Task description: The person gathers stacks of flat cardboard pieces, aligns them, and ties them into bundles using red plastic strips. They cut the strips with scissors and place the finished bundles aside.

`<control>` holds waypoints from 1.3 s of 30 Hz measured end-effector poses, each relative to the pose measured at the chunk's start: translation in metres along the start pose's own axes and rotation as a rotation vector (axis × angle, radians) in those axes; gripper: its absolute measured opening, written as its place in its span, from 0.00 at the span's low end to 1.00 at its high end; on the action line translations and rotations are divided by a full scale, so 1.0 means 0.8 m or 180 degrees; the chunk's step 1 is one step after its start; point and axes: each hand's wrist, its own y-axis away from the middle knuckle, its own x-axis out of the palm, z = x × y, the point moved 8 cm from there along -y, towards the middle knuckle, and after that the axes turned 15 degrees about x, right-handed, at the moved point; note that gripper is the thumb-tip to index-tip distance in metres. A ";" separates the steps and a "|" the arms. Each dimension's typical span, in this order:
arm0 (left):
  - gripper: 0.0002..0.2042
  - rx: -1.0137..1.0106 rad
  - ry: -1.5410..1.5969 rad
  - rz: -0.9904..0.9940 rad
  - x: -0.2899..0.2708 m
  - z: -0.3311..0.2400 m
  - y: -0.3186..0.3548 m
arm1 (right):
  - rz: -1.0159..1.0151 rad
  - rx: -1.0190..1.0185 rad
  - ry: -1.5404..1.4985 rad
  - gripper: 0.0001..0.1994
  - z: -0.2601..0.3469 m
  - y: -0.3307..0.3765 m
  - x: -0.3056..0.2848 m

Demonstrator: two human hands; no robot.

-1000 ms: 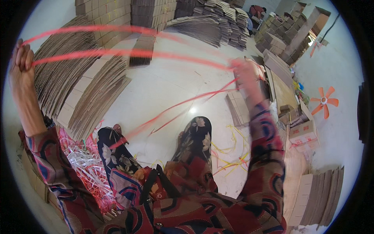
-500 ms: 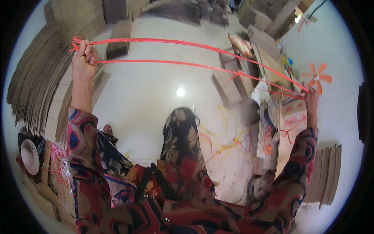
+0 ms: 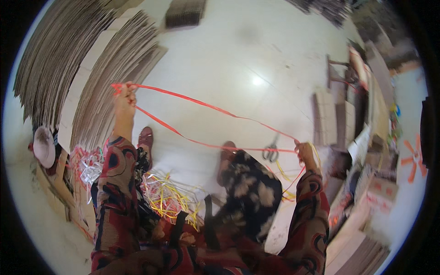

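A long red plastic strap [image 3: 208, 106] runs in two strands between my hands, both sagging a little in the middle. My left hand [image 3: 125, 97] is closed round its left end, and a short knotted tuft sticks out past the fingers. On the right, my right hand [image 3: 306, 153] grips the other end with bent fingers, and a loose red tail hangs below it. Black scissors [image 3: 271, 151] lie on the floor just left of my right hand. Beneath the strands, the pale floor [image 3: 215, 59] shows.
Tall stacks of cardboard sheets [image 3: 110, 78] stand at the left. A heap of yellow, white and red strapping [image 3: 172, 195] lies by my feet. A pale hat [image 3: 44, 146] is at far left. Cardboard pieces [image 3: 325, 119], a box [image 3: 382, 192] and an orange fan [image 3: 414, 158] are at right.
My hands have come lower and closer together, the right one moving well inward. The strap, stretched nearly taut before, now hangs slacker. My view has shifted, bringing the scissors and strapping heap into sight.
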 end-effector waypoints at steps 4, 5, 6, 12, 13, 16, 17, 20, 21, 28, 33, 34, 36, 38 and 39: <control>0.13 -0.0197 -0.0445 -0.0303 -0.035 0.075 -0.030 | 0.0700 0.1749 -0.0235 0.29 -0.033 -0.071 0.152; 0.14 -0.0135 -0.0545 -0.0255 -0.044 0.084 -0.038 | 0.0604 0.1439 -0.0204 0.30 -0.016 -0.087 0.169; 0.14 -0.0087 -0.0650 -0.0184 -0.051 0.092 -0.050 | 0.0510 0.1145 -0.0199 0.32 -0.004 -0.098 0.184; 0.14 -0.0170 -0.0747 0.0127 -0.046 0.187 -0.111 | 0.0165 0.0947 0.0277 0.32 -0.033 -0.187 0.188; 0.14 -0.0178 -0.0760 0.0161 -0.040 0.200 -0.118 | -0.0023 0.0771 0.0482 0.31 -0.027 -0.197 0.179; 0.16 -0.0263 -0.1013 0.0043 -0.051 0.226 -0.137 | -0.0644 0.0754 0.0390 0.28 0.006 -0.215 0.151; 0.19 -0.0310 -0.1127 0.0033 -0.063 0.235 -0.137 | -0.0826 0.0850 0.0282 0.27 0.019 -0.212 0.145; 0.37 -0.0526 -0.2318 -0.0393 -0.088 0.256 -0.113 | -0.1034 0.1170 -0.0319 0.27 0.073 -0.184 0.115; 0.41 -0.0379 -0.2663 -0.0340 -0.092 0.259 -0.110 | -0.1510 0.0627 -0.0090 0.27 0.092 -0.166 0.097; 0.42 0.1002 -0.4877 0.0571 -0.087 0.232 -0.024 | 0.0457 0.0095 0.2006 0.12 -0.008 0.065 0.243; 0.35 0.1647 -0.4637 0.1356 -0.025 0.283 0.017 | 0.2388 0.0635 0.2242 0.12 -0.070 0.242 0.364; 0.34 0.1577 -0.4591 0.1441 -0.011 0.287 0.016 | 0.2385 0.0805 0.2059 0.11 -0.070 0.253 0.372; 0.33 0.1419 -0.4471 0.1595 0.018 0.300 0.011 | 0.2330 0.1088 0.1732 0.11 -0.067 0.267 0.382; 0.33 0.1473 -0.4416 0.1672 0.029 0.313 0.003 | 0.2313 0.1276 0.1465 0.11 -0.058 0.281 0.391; 0.33 0.1497 -0.4371 0.1737 0.035 0.322 -0.002 | 0.2285 0.1376 0.1341 0.11 -0.055 0.283 0.393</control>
